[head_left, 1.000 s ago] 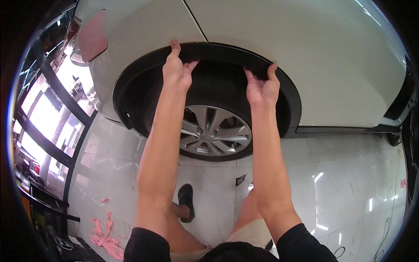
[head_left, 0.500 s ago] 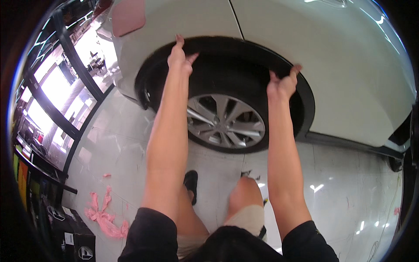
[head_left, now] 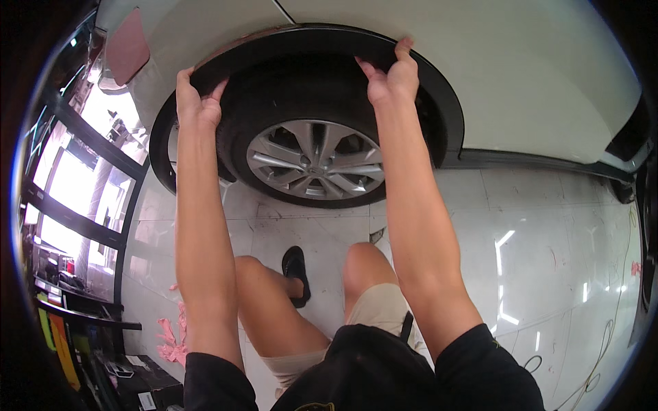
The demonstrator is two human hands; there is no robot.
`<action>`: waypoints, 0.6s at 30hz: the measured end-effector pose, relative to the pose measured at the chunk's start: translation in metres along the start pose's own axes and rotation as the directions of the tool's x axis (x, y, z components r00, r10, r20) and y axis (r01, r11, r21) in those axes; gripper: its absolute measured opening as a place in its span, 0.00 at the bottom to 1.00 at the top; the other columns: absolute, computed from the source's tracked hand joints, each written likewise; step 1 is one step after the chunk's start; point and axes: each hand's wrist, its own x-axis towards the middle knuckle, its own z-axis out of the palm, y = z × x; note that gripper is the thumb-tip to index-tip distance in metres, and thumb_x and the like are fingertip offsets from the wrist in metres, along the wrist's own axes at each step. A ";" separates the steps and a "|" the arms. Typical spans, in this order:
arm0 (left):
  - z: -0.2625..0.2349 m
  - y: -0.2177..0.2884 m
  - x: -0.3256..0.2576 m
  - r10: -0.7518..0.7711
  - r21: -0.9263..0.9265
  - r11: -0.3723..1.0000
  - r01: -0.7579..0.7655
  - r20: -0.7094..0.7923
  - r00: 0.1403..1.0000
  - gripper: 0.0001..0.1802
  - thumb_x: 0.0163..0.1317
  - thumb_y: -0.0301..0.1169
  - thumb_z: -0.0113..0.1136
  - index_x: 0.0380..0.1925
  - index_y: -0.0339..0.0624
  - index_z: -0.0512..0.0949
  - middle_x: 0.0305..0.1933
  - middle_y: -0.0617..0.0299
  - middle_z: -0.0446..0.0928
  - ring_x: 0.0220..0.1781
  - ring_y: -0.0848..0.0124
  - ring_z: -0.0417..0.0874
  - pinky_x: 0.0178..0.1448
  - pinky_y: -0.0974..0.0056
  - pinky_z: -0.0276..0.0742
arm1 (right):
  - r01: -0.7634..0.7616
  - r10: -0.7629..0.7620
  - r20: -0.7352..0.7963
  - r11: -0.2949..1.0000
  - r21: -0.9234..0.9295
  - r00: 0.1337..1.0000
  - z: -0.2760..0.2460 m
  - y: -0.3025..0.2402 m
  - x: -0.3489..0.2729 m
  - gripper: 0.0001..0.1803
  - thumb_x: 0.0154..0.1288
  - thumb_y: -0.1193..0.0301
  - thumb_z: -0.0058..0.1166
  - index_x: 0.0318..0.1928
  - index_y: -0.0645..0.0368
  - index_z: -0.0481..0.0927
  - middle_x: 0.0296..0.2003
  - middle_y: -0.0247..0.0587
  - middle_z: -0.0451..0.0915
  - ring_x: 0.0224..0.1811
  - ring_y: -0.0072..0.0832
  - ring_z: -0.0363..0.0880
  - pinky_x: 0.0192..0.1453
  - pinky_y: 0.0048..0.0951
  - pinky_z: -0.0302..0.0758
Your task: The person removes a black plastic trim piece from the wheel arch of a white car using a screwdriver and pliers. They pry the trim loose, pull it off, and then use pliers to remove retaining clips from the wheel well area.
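Note:
A black wheel arch trim [head_left: 312,42] curves over the rear wheel of a pale car [head_left: 534,96]. On its left part my left hand [head_left: 198,103] is closed, fingers over the outer edge and thumb on the inner side. Further right, my right hand [head_left: 395,79] grips the same trim in a like way, near the top of the arch. The trim's left end hangs off the bodywork, with a gap behind it, and a reddish line runs along the body edge above. Below sits the silver spoked wheel [head_left: 315,163] in its black tyre.
Pink crumpled scraps [head_left: 171,342] lie on the tiled floor [head_left: 507,274] at left, beside a rack and a black box [head_left: 147,390]. A thin cable [head_left: 603,342] trails on the right. Pink covering [head_left: 128,48] is on the car body at upper left.
The view has shifted, so the wheel sits further left and higher. Both hands still hold the trim, whose left part now stands farther off the body.

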 end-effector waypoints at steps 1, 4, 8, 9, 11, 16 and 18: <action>0.000 0.004 -0.004 0.001 -0.022 1.000 -0.002 -0.009 1.000 0.21 0.63 0.30 0.56 0.54 0.32 0.70 0.56 0.45 0.74 0.59 0.47 0.78 0.67 0.38 0.77 | -0.004 0.004 -0.026 1.000 -0.007 1.000 0.004 -0.001 -0.005 0.29 0.76 0.53 0.49 0.65 0.62 0.67 0.61 0.52 0.73 0.61 0.52 0.75 0.63 0.63 0.76; 0.012 0.008 -0.011 0.033 -0.034 0.999 -0.036 -0.086 0.996 0.20 0.61 0.29 0.54 0.52 0.32 0.69 0.55 0.44 0.74 0.58 0.45 0.78 0.68 0.38 0.76 | -0.031 0.029 -0.064 0.999 -0.039 0.998 0.012 -0.005 -0.013 0.29 0.76 0.54 0.49 0.65 0.62 0.66 0.61 0.51 0.73 0.60 0.52 0.76 0.63 0.62 0.77; 0.001 0.024 -0.023 -0.056 -0.129 0.991 0.037 -0.144 0.988 0.19 0.60 0.30 0.51 0.50 0.31 0.70 0.54 0.41 0.74 0.56 0.45 0.79 0.66 0.40 0.76 | -0.027 0.028 -0.066 0.999 0.019 0.997 0.019 -0.018 -0.039 0.25 0.76 0.61 0.47 0.66 0.61 0.66 0.66 0.52 0.68 0.67 0.53 0.68 0.67 0.65 0.69; -0.009 0.018 -0.031 -0.022 -0.085 0.996 0.011 -0.123 0.992 0.19 0.61 0.31 0.51 0.50 0.29 0.70 0.53 0.41 0.75 0.57 0.46 0.79 0.66 0.41 0.76 | -0.030 0.031 -0.035 0.999 0.034 0.999 0.009 -0.016 -0.041 0.25 0.73 0.64 0.46 0.66 0.60 0.66 0.68 0.52 0.66 0.70 0.53 0.64 0.72 0.64 0.62; -0.020 0.023 -0.044 -0.009 -0.118 0.993 0.007 -0.020 1.000 0.20 0.61 0.33 0.53 0.52 0.35 0.71 0.53 0.44 0.76 0.55 0.49 0.80 0.63 0.41 0.78 | -0.076 0.074 0.038 0.996 0.049 0.996 0.007 -0.019 -0.050 0.26 0.74 0.62 0.47 0.67 0.60 0.65 0.68 0.51 0.65 0.70 0.52 0.64 0.74 0.63 0.60; -0.049 0.003 -0.067 -0.032 -0.165 0.986 0.013 -0.110 0.993 0.21 0.61 0.34 0.58 0.52 0.34 0.73 0.54 0.47 0.78 0.57 0.49 0.81 0.64 0.42 0.79 | -0.238 0.241 -0.021 0.966 0.096 0.970 -0.010 -0.009 -0.037 0.28 0.73 0.54 0.50 0.67 0.54 0.68 0.65 0.49 0.70 0.65 0.51 0.69 0.72 0.65 0.59; -0.052 0.012 -0.062 -0.046 -0.175 0.984 0.033 -0.072 0.996 0.20 0.60 0.34 0.58 0.50 0.35 0.74 0.52 0.47 0.78 0.54 0.50 0.82 0.62 0.43 0.81 | -0.192 0.229 -0.172 0.960 0.205 0.958 -0.024 -0.021 -0.025 0.28 0.74 0.51 0.48 0.67 0.53 0.69 0.65 0.46 0.71 0.65 0.49 0.69 0.71 0.64 0.60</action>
